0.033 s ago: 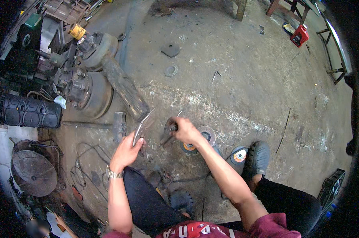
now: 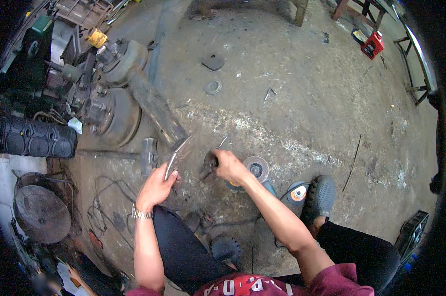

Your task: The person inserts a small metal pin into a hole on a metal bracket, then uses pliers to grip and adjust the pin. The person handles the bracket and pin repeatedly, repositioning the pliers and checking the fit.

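My left hand (image 2: pixel 156 187), with a metal watch at the wrist, is closed on a thin, pointed metal piece (image 2: pixel 176 157) with a bright curved edge. To its right my right hand (image 2: pixel 229 166) has its fingers curled round a dark metal part (image 2: pixel 210 163), whose exact kind I cannot make out. A thin curved wire or strip (image 2: pixel 222 143) shows just beyond those fingers. Below my right hand lie a round flap disc (image 2: pixel 256 168) and another disc, partly covered by the forearm. The two held pieces are apart.
A sledgehammer (image 2: pixel 149 155) and a wooden beam (image 2: pixel 156 111) lie left of my hands, near heavy wheel hubs (image 2: pixel 115 116). A cable (image 2: pixel 97 207) loops on the floor. A disc with a white label (image 2: pixel 298 193) rests by my shoe (image 2: pixel 322 197). A red bottle (image 2: pixel 373 45) stands far right.
My right hand and its dark part have shifted very slightly, and more of the curved strip beyond the fingers shows. My left hand keeps its hold almost unmoved.
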{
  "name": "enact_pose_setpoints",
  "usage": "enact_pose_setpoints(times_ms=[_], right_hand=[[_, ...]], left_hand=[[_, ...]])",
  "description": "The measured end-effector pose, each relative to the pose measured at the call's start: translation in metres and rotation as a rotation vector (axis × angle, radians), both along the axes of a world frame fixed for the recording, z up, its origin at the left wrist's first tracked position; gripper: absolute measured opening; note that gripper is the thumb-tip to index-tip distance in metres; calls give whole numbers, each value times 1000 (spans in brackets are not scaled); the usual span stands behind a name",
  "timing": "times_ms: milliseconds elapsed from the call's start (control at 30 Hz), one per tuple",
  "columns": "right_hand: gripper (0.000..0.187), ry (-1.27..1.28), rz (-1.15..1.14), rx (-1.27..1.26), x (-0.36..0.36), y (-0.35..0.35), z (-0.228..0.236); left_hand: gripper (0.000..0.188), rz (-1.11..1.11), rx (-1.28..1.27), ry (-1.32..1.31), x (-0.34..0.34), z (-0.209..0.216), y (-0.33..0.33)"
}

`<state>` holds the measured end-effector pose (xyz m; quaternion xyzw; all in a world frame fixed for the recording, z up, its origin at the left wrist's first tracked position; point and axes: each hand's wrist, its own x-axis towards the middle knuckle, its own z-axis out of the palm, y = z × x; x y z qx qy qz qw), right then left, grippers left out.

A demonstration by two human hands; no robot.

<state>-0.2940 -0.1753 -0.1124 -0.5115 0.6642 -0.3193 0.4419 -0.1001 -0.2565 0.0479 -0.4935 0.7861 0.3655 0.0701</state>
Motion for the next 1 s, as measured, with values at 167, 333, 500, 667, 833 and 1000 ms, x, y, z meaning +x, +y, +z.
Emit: enact_pose_setpoints(times_ms=[167, 333, 500, 667, 833, 1000], right_hand=[[46, 129, 299, -109, 40, -9, -60], [50, 326, 450, -126, 46, -23, -90], [45, 521, 533, -77, 50, -23, -101], [42, 558, 569, -72, 53, -23, -96], [37, 599, 594, -106, 53, -17, -92], [44, 576, 648, -82, 50, -19, -102]], left_hand=[[25, -41, 21, -111, 12, -18, -12], [25, -120, -56, -5, 11, -26, -5], [28, -179, -111, 15, 19, -24, 3], [28, -106, -45, 4, 29, -15, 5], [24, -102, -64, 8, 34, -4, 8], [24, -68, -28, -9, 37, 0, 11]])
